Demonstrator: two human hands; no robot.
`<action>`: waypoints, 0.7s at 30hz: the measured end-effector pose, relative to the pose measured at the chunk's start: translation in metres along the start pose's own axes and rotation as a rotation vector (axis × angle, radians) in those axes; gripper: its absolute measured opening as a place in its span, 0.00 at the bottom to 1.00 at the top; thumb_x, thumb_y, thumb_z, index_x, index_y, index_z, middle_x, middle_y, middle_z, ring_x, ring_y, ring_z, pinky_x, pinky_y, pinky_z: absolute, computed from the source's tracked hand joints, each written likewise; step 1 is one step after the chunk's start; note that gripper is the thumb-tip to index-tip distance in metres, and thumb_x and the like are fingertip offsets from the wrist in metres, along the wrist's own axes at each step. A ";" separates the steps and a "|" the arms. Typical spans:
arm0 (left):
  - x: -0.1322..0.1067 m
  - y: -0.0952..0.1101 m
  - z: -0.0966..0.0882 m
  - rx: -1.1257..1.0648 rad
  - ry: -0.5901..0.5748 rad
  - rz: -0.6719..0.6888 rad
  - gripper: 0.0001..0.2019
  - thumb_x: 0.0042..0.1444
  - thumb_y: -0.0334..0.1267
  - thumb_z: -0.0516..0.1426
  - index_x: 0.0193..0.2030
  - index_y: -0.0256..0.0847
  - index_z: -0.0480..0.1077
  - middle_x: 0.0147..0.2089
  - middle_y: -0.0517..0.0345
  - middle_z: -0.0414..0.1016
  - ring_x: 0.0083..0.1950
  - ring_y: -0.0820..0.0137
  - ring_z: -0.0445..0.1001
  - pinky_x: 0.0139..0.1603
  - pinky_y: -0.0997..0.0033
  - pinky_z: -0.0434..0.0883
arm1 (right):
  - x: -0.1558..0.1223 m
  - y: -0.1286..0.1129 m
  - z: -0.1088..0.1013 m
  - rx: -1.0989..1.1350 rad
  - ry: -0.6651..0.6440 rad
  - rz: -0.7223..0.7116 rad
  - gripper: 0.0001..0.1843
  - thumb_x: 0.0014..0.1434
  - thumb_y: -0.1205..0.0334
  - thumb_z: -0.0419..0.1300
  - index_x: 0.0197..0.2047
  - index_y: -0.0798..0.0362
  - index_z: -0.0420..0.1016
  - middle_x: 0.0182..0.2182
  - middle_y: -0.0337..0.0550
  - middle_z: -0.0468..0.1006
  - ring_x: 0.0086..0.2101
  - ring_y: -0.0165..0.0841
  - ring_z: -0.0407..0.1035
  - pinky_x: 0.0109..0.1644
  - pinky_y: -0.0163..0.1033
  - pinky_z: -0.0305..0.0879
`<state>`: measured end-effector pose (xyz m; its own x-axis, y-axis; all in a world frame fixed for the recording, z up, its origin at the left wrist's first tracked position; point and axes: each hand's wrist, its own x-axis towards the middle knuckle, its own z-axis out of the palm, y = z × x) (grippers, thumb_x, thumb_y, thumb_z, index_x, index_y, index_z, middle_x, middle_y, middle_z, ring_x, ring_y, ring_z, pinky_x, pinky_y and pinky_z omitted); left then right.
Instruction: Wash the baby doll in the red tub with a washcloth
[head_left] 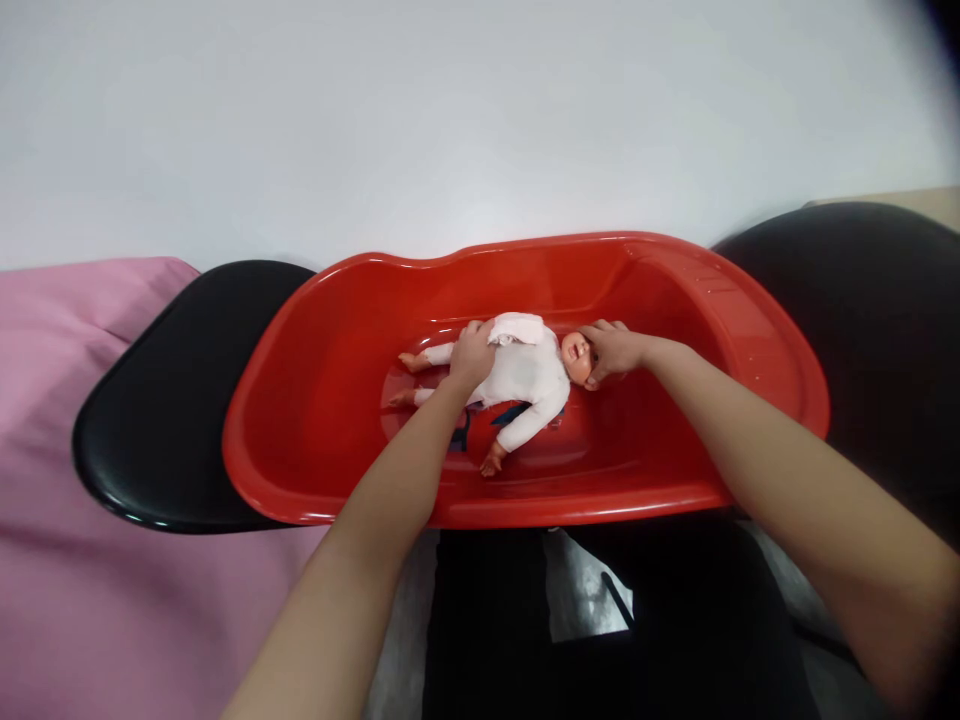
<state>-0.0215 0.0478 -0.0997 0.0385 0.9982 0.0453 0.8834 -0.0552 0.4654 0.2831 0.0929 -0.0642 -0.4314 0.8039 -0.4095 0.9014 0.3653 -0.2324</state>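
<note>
A baby doll (517, 370) with a white cloth body lies on its back in a red baby bathtub (300, 420), its head to the right and its feet to the left. My left hand (472, 355) is closed at the doll's far side, by its waist. Next to those fingers is a pale pinkish fabric piece (517, 328); whether it is the doll's far arm or a folded cloth, I cannot tell. My right hand (616, 348) curls around the top of the doll's head, fingers on the far side and thumb on the near side. The doll's near arm stretches toward me.
The tub rests across a black seat (172, 420) on the left and another black surface (885, 350) on the right. Pink fabric (112, 610) spreads at the left. A white wall (450, 120) stands behind. Dark blue markings show on the tub floor.
</note>
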 end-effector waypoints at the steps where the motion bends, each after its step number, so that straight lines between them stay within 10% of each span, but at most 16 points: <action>1: 0.000 0.002 0.003 -0.019 0.012 0.076 0.27 0.73 0.33 0.46 0.76 0.41 0.65 0.75 0.49 0.66 0.73 0.59 0.65 0.74 0.62 0.62 | 0.000 0.000 0.000 -0.001 0.002 -0.004 0.52 0.38 0.41 0.78 0.66 0.40 0.68 0.62 0.53 0.68 0.63 0.65 0.61 0.62 0.63 0.68; 7: -0.005 0.008 0.016 -0.035 -0.110 0.310 0.32 0.70 0.24 0.46 0.77 0.46 0.65 0.81 0.63 0.59 0.79 0.68 0.58 0.80 0.65 0.53 | 0.001 0.001 0.001 -0.002 0.006 -0.007 0.56 0.38 0.41 0.78 0.69 0.39 0.66 0.63 0.54 0.67 0.64 0.66 0.60 0.62 0.63 0.67; 21: 0.002 -0.015 0.001 0.089 -0.051 -0.234 0.17 0.72 0.25 0.50 0.58 0.29 0.77 0.61 0.34 0.79 0.65 0.47 0.74 0.67 0.46 0.64 | 0.000 0.000 0.000 -0.029 0.017 -0.011 0.51 0.39 0.40 0.77 0.66 0.40 0.69 0.62 0.53 0.68 0.64 0.65 0.61 0.65 0.62 0.64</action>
<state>-0.0343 0.0509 -0.1070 -0.1500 0.9836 -0.1001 0.9084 0.1770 0.3787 0.2829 0.0925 -0.0639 -0.4410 0.8075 -0.3917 0.8973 0.3878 -0.2108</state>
